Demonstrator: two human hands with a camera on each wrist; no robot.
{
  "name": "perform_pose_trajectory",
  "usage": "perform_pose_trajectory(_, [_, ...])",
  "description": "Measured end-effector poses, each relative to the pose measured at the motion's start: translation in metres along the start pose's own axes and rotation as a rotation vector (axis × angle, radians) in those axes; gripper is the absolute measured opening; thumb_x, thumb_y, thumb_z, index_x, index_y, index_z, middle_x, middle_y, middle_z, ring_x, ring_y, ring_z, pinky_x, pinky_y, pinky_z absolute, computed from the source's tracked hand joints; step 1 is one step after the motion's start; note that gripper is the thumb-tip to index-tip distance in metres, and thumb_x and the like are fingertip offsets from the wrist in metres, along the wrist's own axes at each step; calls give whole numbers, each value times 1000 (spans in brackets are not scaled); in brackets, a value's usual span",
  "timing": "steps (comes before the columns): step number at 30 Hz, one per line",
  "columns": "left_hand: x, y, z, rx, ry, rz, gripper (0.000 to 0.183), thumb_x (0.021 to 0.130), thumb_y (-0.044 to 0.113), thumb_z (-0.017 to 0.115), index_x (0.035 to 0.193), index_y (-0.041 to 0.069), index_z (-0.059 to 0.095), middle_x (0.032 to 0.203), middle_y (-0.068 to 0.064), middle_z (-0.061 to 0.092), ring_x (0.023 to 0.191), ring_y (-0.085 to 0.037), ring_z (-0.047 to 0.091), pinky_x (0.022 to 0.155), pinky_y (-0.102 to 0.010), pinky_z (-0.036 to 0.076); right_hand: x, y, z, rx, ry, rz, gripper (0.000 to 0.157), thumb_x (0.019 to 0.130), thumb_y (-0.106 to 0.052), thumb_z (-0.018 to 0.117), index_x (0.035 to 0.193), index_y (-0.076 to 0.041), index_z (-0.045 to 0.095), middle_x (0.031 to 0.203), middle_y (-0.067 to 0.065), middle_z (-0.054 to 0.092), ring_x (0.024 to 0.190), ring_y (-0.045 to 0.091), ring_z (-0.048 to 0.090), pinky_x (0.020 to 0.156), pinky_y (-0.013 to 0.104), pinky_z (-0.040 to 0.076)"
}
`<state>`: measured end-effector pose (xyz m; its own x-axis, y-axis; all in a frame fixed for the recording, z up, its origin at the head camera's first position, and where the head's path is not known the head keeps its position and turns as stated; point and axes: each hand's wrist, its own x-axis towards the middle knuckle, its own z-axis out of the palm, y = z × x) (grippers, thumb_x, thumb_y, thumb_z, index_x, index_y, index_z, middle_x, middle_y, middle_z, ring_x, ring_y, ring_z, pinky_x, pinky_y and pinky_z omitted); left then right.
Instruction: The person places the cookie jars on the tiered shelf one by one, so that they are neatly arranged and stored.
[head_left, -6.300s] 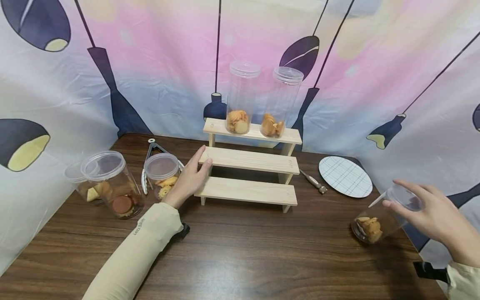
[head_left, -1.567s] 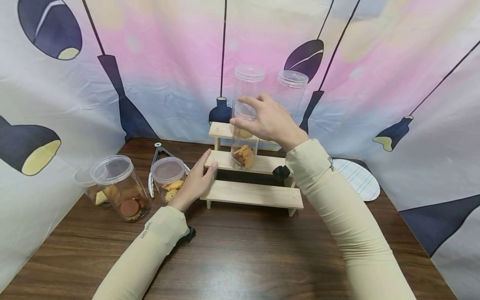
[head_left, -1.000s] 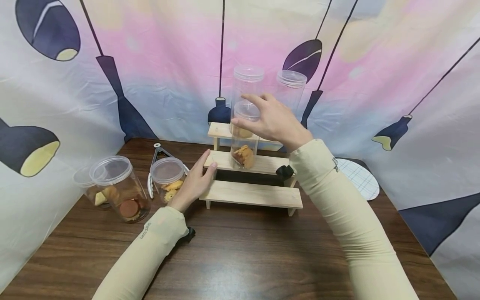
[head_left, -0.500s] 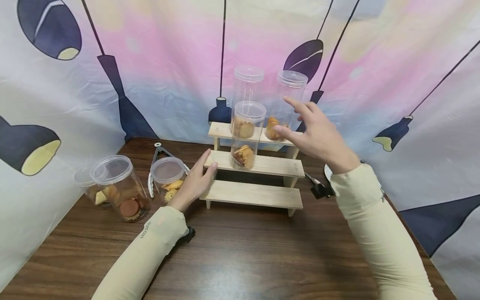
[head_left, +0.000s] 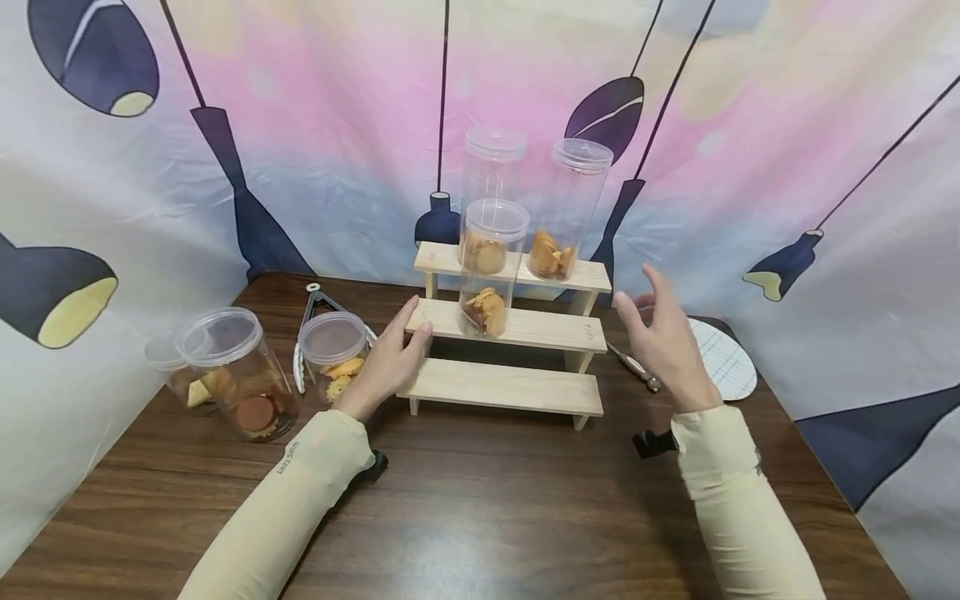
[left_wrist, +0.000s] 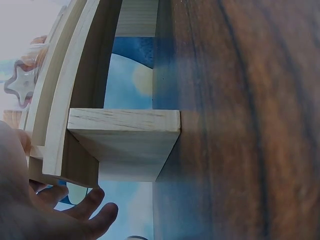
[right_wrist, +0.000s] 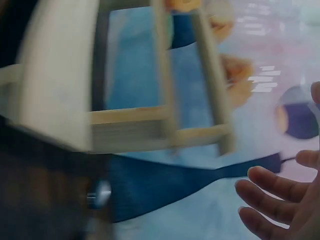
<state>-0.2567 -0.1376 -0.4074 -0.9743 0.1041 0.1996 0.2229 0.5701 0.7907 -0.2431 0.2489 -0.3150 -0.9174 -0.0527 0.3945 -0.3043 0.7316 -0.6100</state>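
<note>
A three-tier wooden display rack stands mid-table in the head view. My left hand holds the left end of its middle shelf. In the left wrist view the thumb lies on one side of the plank, the fingers on the other. A clear lidded jar with brown cookies stands upright on the middle shelf, left of centre. My right hand hangs in the air right of the rack, fingers spread, holding nothing. Two taller cookie jars, one left and one right, stand on the top shelf.
Left of the rack stand three lidded jars: a short one, a large one and one partly hidden. Tongs lie behind them. Right of the rack are a slim-handled utensil and a checked oval plate.
The brown-cookie jar has gone from the table's right side to the middle shelf. My right hand has let go of it and drawn back right and down. My left hand has stayed put.
</note>
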Motion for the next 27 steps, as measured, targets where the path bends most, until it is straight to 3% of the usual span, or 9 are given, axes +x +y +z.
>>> perform_pose_trajectory(5, [-1,0,1,-1,3,-4,67,102,62,34,160,36,14,166,-2,19,151,-29,21,119,-55,22,-9,29,26,33,-43,103,75,102,-59,39,161,-20,16,124,26,59,112,42,58,96,59,43])
perform_pose_trajectory(11, [-2,0,2,1,7,-19,68,102,62,34,161,36,14,166,-2,19,151,-28,21,119,-54,22,-14,43,49,51,-83,203,75,100,-66,35,161,-26,18,125,24,57,110,42,58,93,59,44])
perform_pose_trajectory(21, [-1,-1,3,5,9,-21,68,101,63,33,160,37,13,166,0,19,151,-27,20,120,-54,21,-16,53,70,171,-120,206,69,99,-66,37,159,-36,21,123,17,61,108,35,60,92,54,45])
perform_pose_trajectory(27, [-1,1,2,4,9,-14,67,101,64,34,160,39,13,166,2,19,151,-27,19,119,-54,21,-18,53,74,196,-119,216,69,99,-67,37,159,-37,21,136,20,54,119,39,54,99,60,41])
